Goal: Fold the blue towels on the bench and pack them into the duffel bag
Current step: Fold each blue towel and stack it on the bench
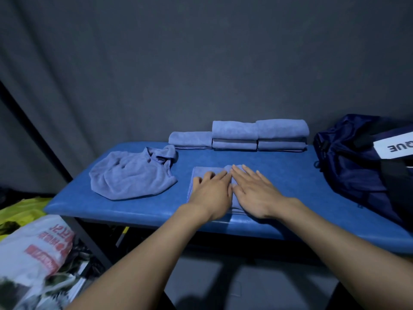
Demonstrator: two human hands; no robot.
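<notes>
1. The left hand (211, 193) and right hand (254, 194) are laid flat, side by side and almost touching, on a partly folded blue terry towel (202, 173) near the front edge of the padded blue bench (290, 175). Neither grip is clenched: the fingers are straight and press down, and nothing is grasped.
2. Just left of the grip, a crumpled, unfolded blue towel (131, 175) is seen lying loose on the bench.
3. Beyond the grip, along the far edge, folded blue towels (257, 135) are stacked in a row: a single low one on the left and two taller piles beside it.
4. Well to the right of the grip, the dark navy fabric duffel bag (357, 166) is set on the bench end, with a white label showing. Whether its mouth is open cannot be told.
5. The step is judged to be smoothing or creasing a fold; packing is not yet begun.
6. Risks from here:
   - If the palms are lifted unevenly, the springy pile may be released and the fold undone.
   - If the towel is dragged toward the front edge, it could be pulled off the bench.
   - If the stacks are carried together, the top layers may be slid off before the bag is reached.
</notes>
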